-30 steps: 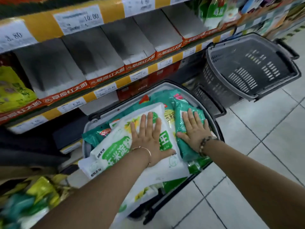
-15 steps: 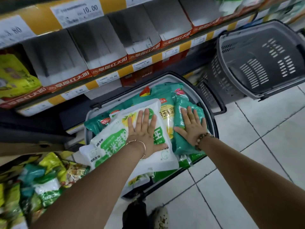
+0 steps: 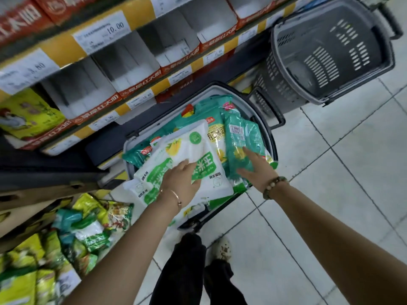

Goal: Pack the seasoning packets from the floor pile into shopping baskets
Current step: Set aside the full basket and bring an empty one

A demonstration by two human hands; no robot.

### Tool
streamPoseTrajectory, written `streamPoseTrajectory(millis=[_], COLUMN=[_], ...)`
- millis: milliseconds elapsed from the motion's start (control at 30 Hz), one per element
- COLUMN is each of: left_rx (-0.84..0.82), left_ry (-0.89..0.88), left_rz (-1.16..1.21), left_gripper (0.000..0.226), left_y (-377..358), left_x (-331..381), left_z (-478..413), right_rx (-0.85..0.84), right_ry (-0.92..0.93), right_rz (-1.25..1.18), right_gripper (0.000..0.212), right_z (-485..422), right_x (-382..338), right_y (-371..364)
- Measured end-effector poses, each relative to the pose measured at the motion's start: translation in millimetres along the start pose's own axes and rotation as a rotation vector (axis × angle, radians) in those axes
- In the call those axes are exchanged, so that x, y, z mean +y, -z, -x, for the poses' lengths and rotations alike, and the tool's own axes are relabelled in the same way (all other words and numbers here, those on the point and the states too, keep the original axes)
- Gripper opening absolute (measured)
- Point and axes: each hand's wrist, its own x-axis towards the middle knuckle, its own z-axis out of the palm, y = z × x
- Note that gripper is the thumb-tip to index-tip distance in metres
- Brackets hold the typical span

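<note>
A grey shopping basket (image 3: 272, 137) on the floor is heaped with packets. On top lies a white-and-green packet (image 3: 191, 148), and my left hand (image 3: 181, 181) lies flat on its near end. A teal packet (image 3: 242, 137) sits at the basket's right side; my right hand (image 3: 256, 170) rests on its near edge with fingers straight. The floor pile of green, yellow and white packets (image 3: 72, 234) spreads at the lower left. A second grey basket (image 3: 330, 51) stands tilted and empty at the upper right.
Store shelves with price tags and open white display boxes (image 3: 123, 69) run across the top left. A yellow packaged product (image 3: 24, 113) sits on the left shelf. My legs and a shoe (image 3: 222, 249) stand on the white tiled floor (image 3: 330, 172).
Both hands have slid back toward me along the packets, from the middle to the near ends. The view has tilted down, showing more of the floor pile and my legs.
</note>
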Motion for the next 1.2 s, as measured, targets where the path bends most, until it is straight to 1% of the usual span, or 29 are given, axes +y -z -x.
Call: streamPoseTrajectory(millis=[67,100,200,267,333,433,567,633,700,767,800,867,933,1067,1200], left_rx=[0.008,0.015,0.035,0.053,0.081,0.111,0.163,0.167,0.133,0.091,0.089,0.087,0.094,0.122,0.147], left_ry=[0.026,0.029,-0.033,-0.081,-0.126,-0.206,-0.327,-0.383,-0.431,-0.491,-0.518,-0.565,-0.581,-0.529,-0.466], left_rz=[0.106,0.162,0.254,0.264,0.285,0.282,0.267,0.265,0.253,0.215,0.201,0.176,0.151,0.141,0.143], left_gripper=[0.052,0.050,0.048,0.047,0.044,0.040,0.038,0.038,0.039,0.040,0.041,0.042,0.041,0.040,0.040], left_y=[7,13,37,52,69,89,104,105,100,97,94,87,77,51,28], left_x=[5,10,32,50,71,105,157,186,219,258,279,324,369,450,515], left_z=[33,52,109,144,176,215,257,268,275,273,267,251,232,188,156], right_rx=[0.000,0.010,0.065,0.098,0.148,0.243,0.341,0.382,0.461,0.567,0.595,0.606,0.634,0.671,0.629], right_ry=[-0.014,0.001,0.127,0.194,0.233,0.237,0.153,0.098,0.058,-0.008,-0.032,-0.068,-0.095,-0.122,-0.114], right_rz=[-0.026,0.005,0.210,0.228,0.157,0.089,-0.039,-0.105,-0.182,-0.279,-0.329,-0.384,-0.375,-0.344,-0.278], right_gripper=[0.069,0.068,0.069,0.072,0.075,0.068,0.066,0.068,0.066,0.050,0.045,0.046,0.049,0.058,0.059], right_z=[35,56,119,166,211,270,331,354,376,389,393,393,388,377,360], right_x=[-10,-16,-33,-44,-51,-53,-37,-26,-9,7,18,47,81,153,216], right_y=[11,18,47,68,85,106,125,134,140,154,163,185,213,279,345])
